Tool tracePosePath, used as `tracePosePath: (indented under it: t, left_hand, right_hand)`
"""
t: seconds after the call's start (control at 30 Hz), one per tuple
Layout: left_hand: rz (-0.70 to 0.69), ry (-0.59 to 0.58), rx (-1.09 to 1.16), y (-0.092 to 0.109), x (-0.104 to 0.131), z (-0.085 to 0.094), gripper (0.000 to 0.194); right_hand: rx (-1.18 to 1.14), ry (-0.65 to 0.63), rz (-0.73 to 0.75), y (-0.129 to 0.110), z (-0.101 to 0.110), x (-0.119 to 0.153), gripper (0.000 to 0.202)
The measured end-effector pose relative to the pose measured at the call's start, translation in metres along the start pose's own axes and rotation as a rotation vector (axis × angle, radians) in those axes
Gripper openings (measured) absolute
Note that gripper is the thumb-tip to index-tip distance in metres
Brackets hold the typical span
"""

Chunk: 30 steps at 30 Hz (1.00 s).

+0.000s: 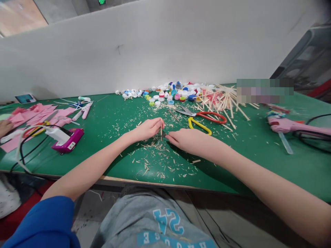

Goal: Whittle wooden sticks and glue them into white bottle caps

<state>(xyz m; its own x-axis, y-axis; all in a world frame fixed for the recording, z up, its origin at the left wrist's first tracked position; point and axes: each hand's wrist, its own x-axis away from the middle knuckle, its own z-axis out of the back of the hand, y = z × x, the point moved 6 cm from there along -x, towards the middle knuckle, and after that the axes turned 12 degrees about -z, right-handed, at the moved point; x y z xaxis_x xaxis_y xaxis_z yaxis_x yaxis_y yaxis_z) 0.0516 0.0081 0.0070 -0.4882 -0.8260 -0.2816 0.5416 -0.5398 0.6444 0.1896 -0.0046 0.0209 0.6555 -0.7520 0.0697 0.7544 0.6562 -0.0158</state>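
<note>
Near the middle of the green table, my left hand pinches a short wooden stick that stands roughly upright. Just to its right, my right hand is closed around a small dark blade, whose tip is at the stick. Most of the blade is hidden by the fingers. Pale wood shavings lie scattered under and around both hands. Beyond the right hand rest open scissors with one red and one yellow handle.
Bottle caps and a pile of wooden sticks lie along the white partition. A purple power adapter with cables, pink paper and another person's hand are at left. A pink glue gun lies at right.
</note>
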Motion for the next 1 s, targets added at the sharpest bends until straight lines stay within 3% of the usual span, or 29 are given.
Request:
tracePosePath:
  t: [0.2,0.5,0.7,0.83,1.0]
  left_hand:
    - [0.006,-0.006,-0.007,-0.001,0.0,0.001,0.034]
    - [-0.001,-0.006,-0.014,0.003,0.0,0.0,0.035]
    - [-0.005,-0.007,-0.029,0.003,0.001,0.002,0.034]
    - [-0.011,0.0,-0.041,0.004,0.001,0.002,0.036]
    - [-0.007,0.016,-0.065,0.004,0.001,0.002,0.034]
  right_hand:
    - [-0.156,-0.176,0.041,0.002,-0.001,-0.006,0.045]
    - [-0.123,-0.245,0.025,-0.001,0.0,-0.002,0.044]
    - [-0.271,-0.316,-0.003,0.011,-0.006,-0.002,0.054]
    - [-0.249,-0.165,0.018,0.01,-0.003,-0.003,0.05]
    - [-0.035,-0.019,0.015,0.0,-0.001,0.0,0.047]
